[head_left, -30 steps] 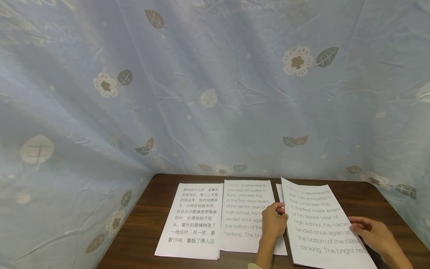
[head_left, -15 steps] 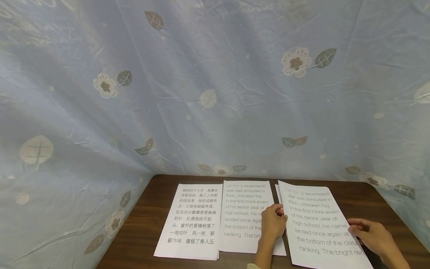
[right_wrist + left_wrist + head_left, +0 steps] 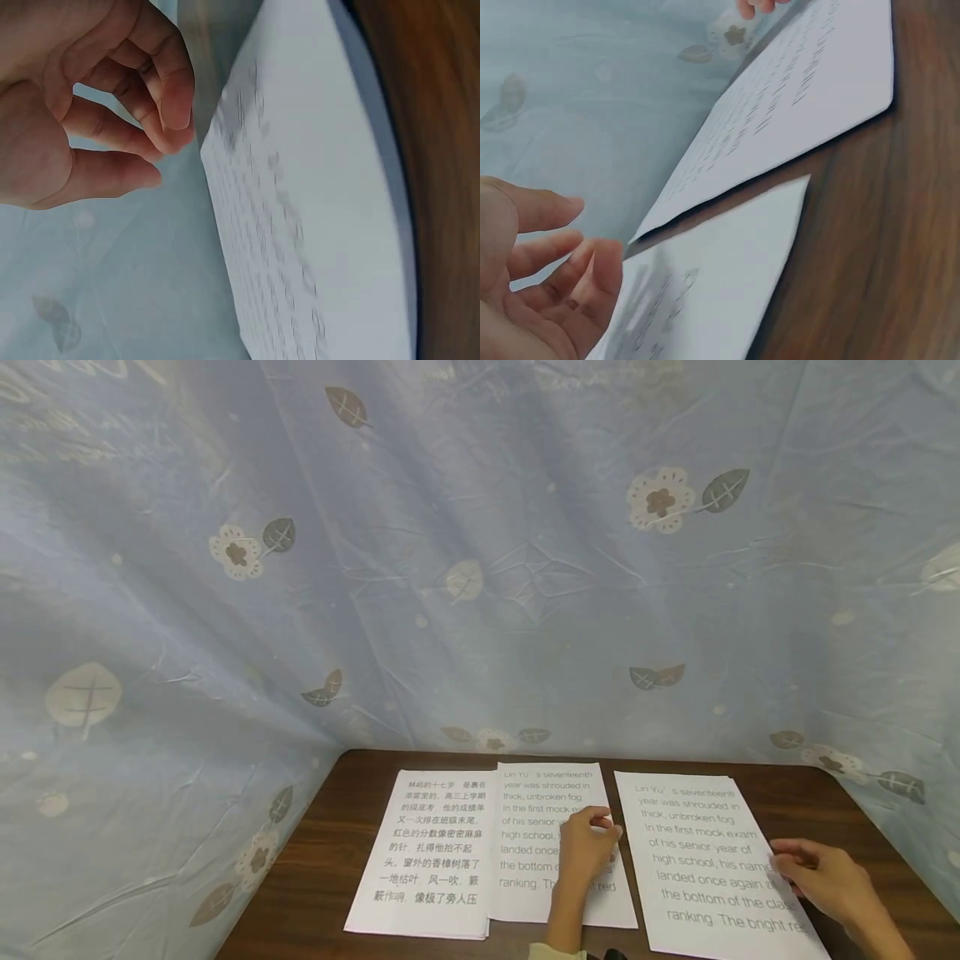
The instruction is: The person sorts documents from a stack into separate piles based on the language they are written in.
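A stack of white paper with printed English text (image 3: 701,852) lies at the right of the table. My right hand (image 3: 828,881) is at its right edge, fingers loosely bent and holding nothing; in the right wrist view the fingertips (image 3: 176,112) hover beside the paper's edge. My left hand (image 3: 588,847) is over the right part of the middle printed paper (image 3: 528,902), hiding some of its words. Thumb and fingers stand apart in the left wrist view, with nothing between them. The right stack's top sheet lies flat.
Left of the middle paper, partly meeting its edge, lies a stack with Chinese text (image 3: 427,860). All the papers rest on a dark brown wooden table (image 3: 307,860). Behind and to the left hangs a pale blue curtain (image 3: 420,677) with flowers and leaves.
The top sheet at the right has dropped from its raised, curled left edge to flat on the stack. My left hand has let it go and shifted left; the right hand has barely moved.
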`<state>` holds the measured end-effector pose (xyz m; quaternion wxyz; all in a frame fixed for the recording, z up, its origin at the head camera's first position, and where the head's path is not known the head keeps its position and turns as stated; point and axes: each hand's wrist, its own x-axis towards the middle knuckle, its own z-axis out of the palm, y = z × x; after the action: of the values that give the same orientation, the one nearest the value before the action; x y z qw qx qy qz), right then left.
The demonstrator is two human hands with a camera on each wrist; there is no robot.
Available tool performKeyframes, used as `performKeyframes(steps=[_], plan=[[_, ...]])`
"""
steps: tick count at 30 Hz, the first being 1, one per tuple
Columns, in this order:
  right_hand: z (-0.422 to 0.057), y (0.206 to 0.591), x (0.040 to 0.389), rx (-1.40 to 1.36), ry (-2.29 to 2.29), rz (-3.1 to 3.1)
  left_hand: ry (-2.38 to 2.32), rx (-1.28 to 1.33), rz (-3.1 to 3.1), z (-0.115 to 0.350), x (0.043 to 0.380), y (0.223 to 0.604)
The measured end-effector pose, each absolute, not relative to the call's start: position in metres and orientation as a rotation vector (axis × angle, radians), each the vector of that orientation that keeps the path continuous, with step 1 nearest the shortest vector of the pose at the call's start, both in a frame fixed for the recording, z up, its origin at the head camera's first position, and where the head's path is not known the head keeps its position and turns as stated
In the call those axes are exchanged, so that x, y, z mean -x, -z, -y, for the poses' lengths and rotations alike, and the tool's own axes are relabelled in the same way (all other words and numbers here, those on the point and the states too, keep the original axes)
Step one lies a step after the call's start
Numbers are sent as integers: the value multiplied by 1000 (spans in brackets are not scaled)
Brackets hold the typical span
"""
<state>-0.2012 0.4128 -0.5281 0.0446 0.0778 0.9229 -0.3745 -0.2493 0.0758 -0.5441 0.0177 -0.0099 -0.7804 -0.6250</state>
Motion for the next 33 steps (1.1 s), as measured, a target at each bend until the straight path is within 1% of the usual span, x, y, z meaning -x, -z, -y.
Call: performKeyframes(steps=[8, 18, 33], plan=[[-371, 519, 211, -144, 1159, -2796, 1890, 81, 2501, -40, 253, 542], [-318, 521, 224, -36, 1263, -2754, 1820, 94, 2551, 3, 255, 530], [-253, 520, 234, -33, 1413, -2699, 1709, 73, 2588, 64, 262, 530]])
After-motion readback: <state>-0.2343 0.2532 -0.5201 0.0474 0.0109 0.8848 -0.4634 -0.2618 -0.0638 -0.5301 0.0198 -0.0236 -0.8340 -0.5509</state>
